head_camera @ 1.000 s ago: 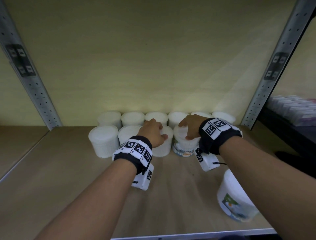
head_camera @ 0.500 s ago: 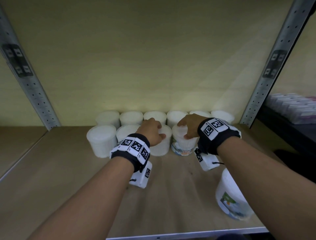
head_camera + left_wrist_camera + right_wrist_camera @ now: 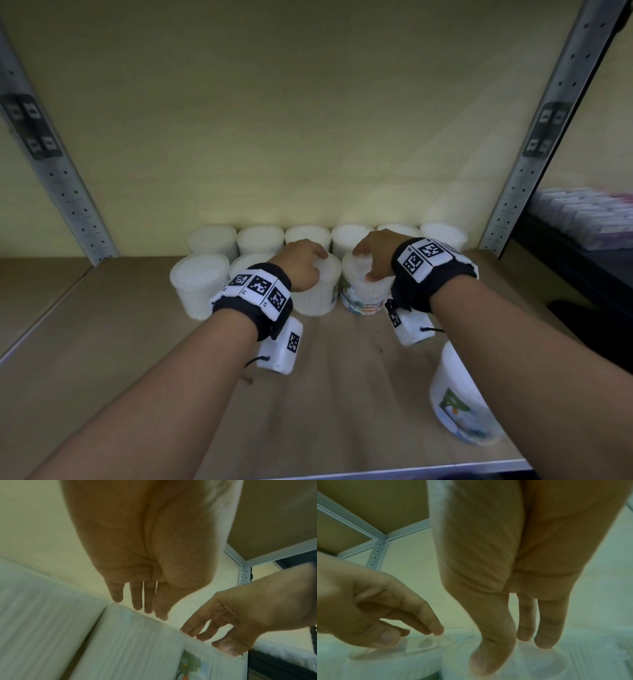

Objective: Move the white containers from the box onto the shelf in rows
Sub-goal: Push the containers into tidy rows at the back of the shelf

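Observation:
Several white containers stand in a back row against the shelf wall, with a shorter front row before them. My left hand rests its straight fingers on the lid of a front-row container; the left wrist view shows those fingertips at its top rim. Next to it on the right, my right hand touches the lid of the labelled cotton-bud container, thumb at the near edge and fingers on top. Another labelled container sits tilted near the shelf's front right.
The wooden shelf board has bare room at the left and in front of the rows. Perforated metal uprights flank the bay. On the neighbouring shelf to the right lie stacked packs. The box is out of view.
Both hands stay on the same two front-row containers. The view has shifted slightly; the containers keep their places in the row.

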Motion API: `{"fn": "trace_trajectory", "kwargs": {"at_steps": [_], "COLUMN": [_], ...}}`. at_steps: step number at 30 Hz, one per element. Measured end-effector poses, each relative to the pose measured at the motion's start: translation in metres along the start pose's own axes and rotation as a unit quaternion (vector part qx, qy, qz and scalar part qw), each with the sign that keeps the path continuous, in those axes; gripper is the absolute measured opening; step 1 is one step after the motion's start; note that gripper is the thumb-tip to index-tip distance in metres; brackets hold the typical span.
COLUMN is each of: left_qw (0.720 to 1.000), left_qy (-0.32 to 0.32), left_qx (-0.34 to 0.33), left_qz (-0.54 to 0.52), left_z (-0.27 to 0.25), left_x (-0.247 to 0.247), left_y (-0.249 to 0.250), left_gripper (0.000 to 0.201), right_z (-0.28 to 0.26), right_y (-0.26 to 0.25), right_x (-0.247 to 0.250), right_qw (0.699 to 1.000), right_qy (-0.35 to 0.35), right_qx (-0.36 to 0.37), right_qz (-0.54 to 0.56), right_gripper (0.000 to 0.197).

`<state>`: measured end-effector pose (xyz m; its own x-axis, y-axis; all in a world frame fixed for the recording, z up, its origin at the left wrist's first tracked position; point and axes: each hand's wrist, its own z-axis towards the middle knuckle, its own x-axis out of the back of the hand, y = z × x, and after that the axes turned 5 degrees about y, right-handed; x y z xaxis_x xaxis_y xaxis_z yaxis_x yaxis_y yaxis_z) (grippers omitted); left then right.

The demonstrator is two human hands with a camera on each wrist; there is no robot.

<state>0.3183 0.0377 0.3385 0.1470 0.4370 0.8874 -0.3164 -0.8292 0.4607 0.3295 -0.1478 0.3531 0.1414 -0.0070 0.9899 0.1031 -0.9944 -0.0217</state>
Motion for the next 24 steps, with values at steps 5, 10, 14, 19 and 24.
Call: {"fn": "trace_trajectory", "kwargs": {"at_steps": [5,10,14,19,24], "left_qw": [0.995,0.990,0.992,0.996,0.998], "left_qy": [0.093,0.073,0.061,0.026,-0.009], "left_qx": [0.023,0.051,0.046,0.031,0.019], "left_qz": [0.037,0.107,0.099,0.081,0.062], "left_z": [0.000,0.001,0.002,0.002,0.002], "left_x": [-0.012,-0.020,-0.017,-0.011,-0.005], "left_y": [0.006,0.009,0.009,0.009,0.010], "left_gripper": [0.047,0.055,0.056,0.056,0.053], "right_z": [0.000,0.001,0.001,0.003,0.003], "right_y": [0.000,-0.002,-0.001,-0.001,-0.001], "right_x": [0.000,-0.001,-0.001,-0.002,-0.002], "right_qw": [1.000,1.000,1.000,1.000,1.000], "right_qy": [0.001,0.002,0.003,-0.002,0.004], "right_qx": [-0.001,-0.003,-0.004,-0.008,-0.008], "right_qz": [0.000,-0.003,0.001,0.000,0.001], "right_gripper": [0.068,0.069,0.069,0.069,0.069]}}
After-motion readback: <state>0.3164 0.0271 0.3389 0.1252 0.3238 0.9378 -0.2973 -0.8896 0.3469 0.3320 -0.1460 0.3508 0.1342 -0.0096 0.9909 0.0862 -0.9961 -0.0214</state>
